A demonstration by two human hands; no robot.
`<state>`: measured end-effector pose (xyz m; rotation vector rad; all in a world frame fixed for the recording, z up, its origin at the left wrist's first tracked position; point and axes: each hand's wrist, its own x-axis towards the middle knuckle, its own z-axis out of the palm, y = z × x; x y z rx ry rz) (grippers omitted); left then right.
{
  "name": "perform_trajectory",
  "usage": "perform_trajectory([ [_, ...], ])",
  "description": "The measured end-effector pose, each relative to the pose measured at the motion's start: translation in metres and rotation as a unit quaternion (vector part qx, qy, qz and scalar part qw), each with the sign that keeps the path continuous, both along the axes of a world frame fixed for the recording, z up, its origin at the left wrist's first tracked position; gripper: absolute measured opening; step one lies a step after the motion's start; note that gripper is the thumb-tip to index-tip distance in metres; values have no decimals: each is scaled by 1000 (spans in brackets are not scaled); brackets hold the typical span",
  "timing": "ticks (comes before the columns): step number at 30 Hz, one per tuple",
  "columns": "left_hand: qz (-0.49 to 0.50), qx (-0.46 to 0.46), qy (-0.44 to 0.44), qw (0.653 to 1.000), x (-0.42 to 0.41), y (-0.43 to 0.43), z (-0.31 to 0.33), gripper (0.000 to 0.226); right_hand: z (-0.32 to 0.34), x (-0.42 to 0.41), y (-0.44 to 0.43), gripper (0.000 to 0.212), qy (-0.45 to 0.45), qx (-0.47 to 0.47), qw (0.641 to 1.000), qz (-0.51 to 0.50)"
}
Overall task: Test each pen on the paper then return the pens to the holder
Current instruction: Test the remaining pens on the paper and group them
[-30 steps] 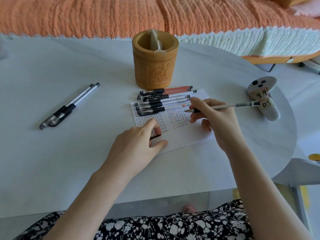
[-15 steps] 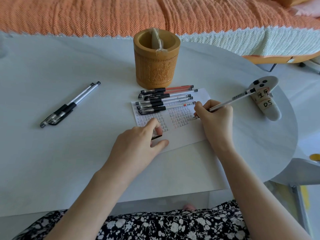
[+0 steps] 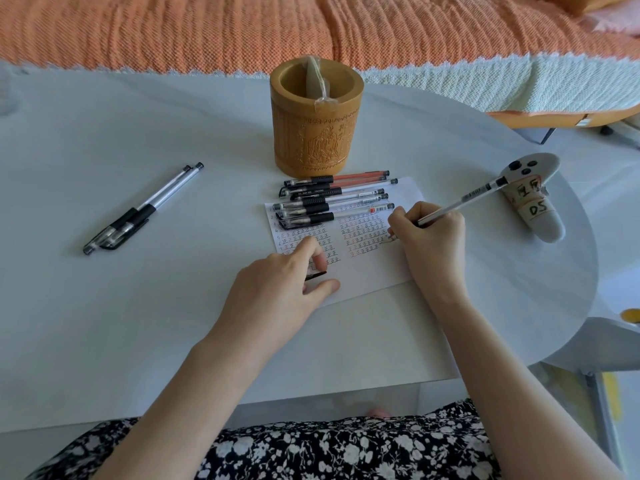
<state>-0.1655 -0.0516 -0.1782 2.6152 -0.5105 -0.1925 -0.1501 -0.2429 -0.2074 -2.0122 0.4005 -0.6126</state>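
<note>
A big orange blanket [image 3: 207,26] fills the far side, at 12 o'clock. In front of it is a white table [image 3: 138,323]. A sheet of paper [image 3: 367,268] lies in the middle of the table, with rows of little marks on it.

The left hand [image 3: 277,296] rests on the paper at the sheet's 7 o'clock corner, its fingers curled around a small black cap [image 3: 316,276]. The right hand [image 3: 433,237] sits on the paper's 3 o'clock edge. Its fingers pinch a clear pen [image 3: 464,200], and the tip touches the paper.

The carved wooden holder [image 3: 317,123] stands upright at 12 o'clock from the paper. A white game controller [image 3: 533,199] lies at 2 o'clock. A bunch of pens [image 3: 332,202] lies side by side across the top of the paper, just in front of the holder. Two more pens [image 3: 142,209] lie together at 9 o'clock, well apart from the rest.
</note>
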Motion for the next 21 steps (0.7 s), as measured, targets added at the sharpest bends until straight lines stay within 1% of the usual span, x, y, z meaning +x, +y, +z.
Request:
perform_trajectory([
  [11,0,5,2,1000,1,0,-1,26,0,-2,1,36,0,-25,1000,-8],
  [21,1,7,4,1000,0,0,0,26,-2,1,-2,34,-12,3,1000,5],
])
